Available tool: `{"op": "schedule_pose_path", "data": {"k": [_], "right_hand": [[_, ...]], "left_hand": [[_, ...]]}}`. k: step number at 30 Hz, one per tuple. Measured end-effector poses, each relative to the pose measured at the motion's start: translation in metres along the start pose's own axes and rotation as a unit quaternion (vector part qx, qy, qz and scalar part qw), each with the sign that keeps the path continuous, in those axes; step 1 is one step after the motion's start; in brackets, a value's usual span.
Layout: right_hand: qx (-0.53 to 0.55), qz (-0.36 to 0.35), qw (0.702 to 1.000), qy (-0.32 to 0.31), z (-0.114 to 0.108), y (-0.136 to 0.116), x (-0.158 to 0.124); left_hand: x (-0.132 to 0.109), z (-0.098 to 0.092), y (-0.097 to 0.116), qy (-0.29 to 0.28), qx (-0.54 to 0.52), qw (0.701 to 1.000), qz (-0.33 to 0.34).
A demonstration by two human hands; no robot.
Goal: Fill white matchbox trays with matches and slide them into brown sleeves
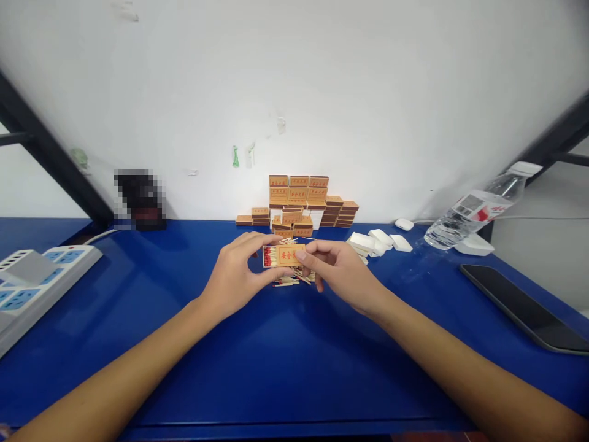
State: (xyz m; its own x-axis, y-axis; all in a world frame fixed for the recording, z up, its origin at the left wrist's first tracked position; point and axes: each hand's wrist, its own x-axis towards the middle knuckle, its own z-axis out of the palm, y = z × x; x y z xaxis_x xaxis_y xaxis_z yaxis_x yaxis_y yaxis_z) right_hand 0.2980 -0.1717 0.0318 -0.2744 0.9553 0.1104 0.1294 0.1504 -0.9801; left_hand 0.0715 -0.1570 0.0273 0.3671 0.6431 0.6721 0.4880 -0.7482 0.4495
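Between my two hands is a matchbox, its inner tray partly out on the left with red-headed matches showing. My left hand grips the left part, thumb below and fingers above. The fingers of my right hand pinch the right end, thumb over the printed front. Loose matches lie in a pile on the blue table beneath and behind the box. Behind them, stacked matchboxes rise against the wall, some lower stacks standing at either side.
White tray-like pieces lie in a heap right of the matches. Farther right are a tilted water bottle, a white earbud case and a phone. A power strip is at left, near a blurred dark object.
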Motion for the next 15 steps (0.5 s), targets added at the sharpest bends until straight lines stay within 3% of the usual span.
{"op": "schedule_pose_path", "data": {"k": [4,7,11,15], "right_hand": [[-0.009,0.006,0.999,0.043,-0.011,-0.002,0.005],[-0.04,0.005,0.995,0.087,-0.032,-0.001,0.013],[-0.126,-0.009,0.954,0.272,-0.086,0.0,0.037],[-0.162,0.018,0.923,0.348,-0.143,0.005,0.071]], "left_hand": [[-0.003,-0.003,-0.007,0.009,0.019,0.999,-0.028],[-0.004,-0.004,-0.012,0.024,0.028,0.998,-0.053],[-0.005,-0.005,-0.019,0.028,0.048,0.997,-0.047],[-0.008,-0.004,-0.025,0.012,0.064,0.998,-0.021]]}}
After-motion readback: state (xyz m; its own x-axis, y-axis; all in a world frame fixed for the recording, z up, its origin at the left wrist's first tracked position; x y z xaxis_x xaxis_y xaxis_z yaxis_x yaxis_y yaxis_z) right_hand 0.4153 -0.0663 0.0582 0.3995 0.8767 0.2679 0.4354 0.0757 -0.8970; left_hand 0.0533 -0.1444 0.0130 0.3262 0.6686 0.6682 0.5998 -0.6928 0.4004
